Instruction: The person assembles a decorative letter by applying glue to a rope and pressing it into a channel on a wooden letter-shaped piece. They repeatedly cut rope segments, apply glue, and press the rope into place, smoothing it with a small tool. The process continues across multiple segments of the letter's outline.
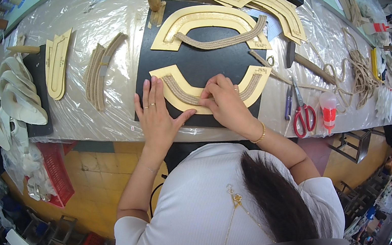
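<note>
A curved yellow template (176, 106) lies on a black mat (202, 49) before me, a beige braided strip (183, 95) running along its U-shaped channel. My left hand (157, 109) rests flat on the template's left end, fingers stretched out and thumb by the lower edge. With bent fingers pinched together, my right hand (226, 102) grips the strip near the middle of the curve; the fingertips partly hide that spot. Beyond my hands is a second yellow template (185, 19), turned the other way, with another braided strip (222, 42) sagging loosely across its opening.
Right of the mat lie a hammer (315, 66), red-handled scissors (302, 113), a red-and-clear squeeze bottle (328, 107) and tangled cord (364, 75). More templates (286, 13) are stacked far right. Leftward are bundled strips (97, 81), a narrow template (58, 67) and white shoe parts (19, 91).
</note>
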`<state>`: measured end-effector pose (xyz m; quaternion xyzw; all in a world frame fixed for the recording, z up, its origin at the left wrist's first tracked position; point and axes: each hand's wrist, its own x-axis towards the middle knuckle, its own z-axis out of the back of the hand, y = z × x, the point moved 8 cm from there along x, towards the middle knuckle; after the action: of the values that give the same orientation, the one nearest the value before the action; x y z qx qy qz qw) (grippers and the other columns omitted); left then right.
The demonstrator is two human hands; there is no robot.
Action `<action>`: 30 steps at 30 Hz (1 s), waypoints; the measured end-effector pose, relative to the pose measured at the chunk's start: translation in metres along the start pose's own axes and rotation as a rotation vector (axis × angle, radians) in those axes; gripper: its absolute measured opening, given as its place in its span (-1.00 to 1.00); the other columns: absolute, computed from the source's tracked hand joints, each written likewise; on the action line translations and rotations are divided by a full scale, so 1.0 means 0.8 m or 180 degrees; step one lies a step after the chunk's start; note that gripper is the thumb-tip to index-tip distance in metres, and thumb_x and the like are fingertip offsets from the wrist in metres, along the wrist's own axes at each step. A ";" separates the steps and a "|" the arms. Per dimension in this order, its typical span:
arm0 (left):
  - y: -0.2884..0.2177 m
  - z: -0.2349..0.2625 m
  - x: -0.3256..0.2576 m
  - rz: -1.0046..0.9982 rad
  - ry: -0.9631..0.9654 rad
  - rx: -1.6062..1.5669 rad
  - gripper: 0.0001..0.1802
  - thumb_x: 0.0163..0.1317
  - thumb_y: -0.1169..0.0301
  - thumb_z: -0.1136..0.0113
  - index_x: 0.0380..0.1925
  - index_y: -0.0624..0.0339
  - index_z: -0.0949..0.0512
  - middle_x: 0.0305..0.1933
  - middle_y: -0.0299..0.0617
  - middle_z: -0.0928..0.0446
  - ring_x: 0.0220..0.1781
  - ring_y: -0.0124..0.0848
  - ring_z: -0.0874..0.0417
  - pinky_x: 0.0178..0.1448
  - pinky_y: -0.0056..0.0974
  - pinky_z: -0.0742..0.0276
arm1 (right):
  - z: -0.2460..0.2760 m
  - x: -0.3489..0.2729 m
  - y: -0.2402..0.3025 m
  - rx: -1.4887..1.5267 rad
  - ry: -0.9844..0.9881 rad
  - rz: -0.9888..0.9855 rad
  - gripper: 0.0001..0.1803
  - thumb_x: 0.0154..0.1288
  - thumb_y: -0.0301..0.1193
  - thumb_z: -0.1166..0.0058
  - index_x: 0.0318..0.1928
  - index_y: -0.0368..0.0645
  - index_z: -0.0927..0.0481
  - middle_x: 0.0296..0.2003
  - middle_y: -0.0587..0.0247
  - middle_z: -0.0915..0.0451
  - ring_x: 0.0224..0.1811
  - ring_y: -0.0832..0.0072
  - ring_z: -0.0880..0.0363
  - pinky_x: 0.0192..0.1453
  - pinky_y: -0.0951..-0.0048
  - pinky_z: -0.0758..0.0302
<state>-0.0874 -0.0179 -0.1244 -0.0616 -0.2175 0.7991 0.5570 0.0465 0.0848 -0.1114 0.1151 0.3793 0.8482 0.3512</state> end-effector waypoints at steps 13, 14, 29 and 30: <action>-0.004 -0.003 0.002 0.0111 0.0234 0.0068 0.07 -0.04 -0.20 -0.45 0.39 0.15 -0.29 0.51 0.12 -0.14 0.59 0.01 -0.06 0.57 0.28 0.14 | 0.236 -0.033 -0.093 0.4995 -0.0789 0.0486 -0.79 0.45 -0.36 -0.14 0.02 -0.06 -0.49 -0.35 0.40 -0.60 -0.31 0.60 -0.53 -0.05 0.35 -0.46; -0.005 -0.004 0.003 0.0128 0.0326 0.0115 0.06 -0.04 -0.19 -0.46 0.39 0.14 -0.31 0.51 0.11 -0.13 0.59 0.01 -0.05 0.56 0.28 0.14 | 0.266 -0.048 -0.094 0.5293 -0.1071 0.0760 -0.73 0.45 -0.37 -0.13 0.10 -0.04 -0.49 -0.33 0.43 -0.58 -0.31 0.59 -0.51 -0.06 0.31 -0.44; -0.104 0.013 0.091 0.0859 0.0261 -0.4143 -0.77 0.39 0.46 -0.21 -0.05 0.40 -0.61 -0.23 -0.13 -0.69 -0.20 -0.46 -0.68 0.00 -0.38 -0.59 | 0.126 -0.029 0.024 0.0982 -0.0721 0.0576 -0.67 0.21 -0.41 -0.30 -0.01 -0.17 -0.62 -0.24 0.10 -0.57 -0.15 0.20 -0.60 -0.01 0.27 -0.53; -0.109 0.013 0.099 0.0831 0.0241 -0.4199 -0.74 0.39 0.44 -0.22 -0.01 0.41 -0.60 -0.21 -0.13 -0.67 -0.20 -0.45 -0.67 -0.02 -0.38 -0.58 | 0.138 -0.042 0.024 0.0757 -0.1059 0.0852 -0.65 0.20 -0.40 -0.30 0.00 -0.19 -0.61 -0.20 0.06 -0.58 -0.10 0.18 -0.60 0.05 0.25 -0.51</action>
<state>-0.0452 0.0768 -0.0669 -0.4427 -0.6312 0.5570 0.3088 0.1124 0.1152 -0.0195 0.3430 0.3949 0.8059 0.2773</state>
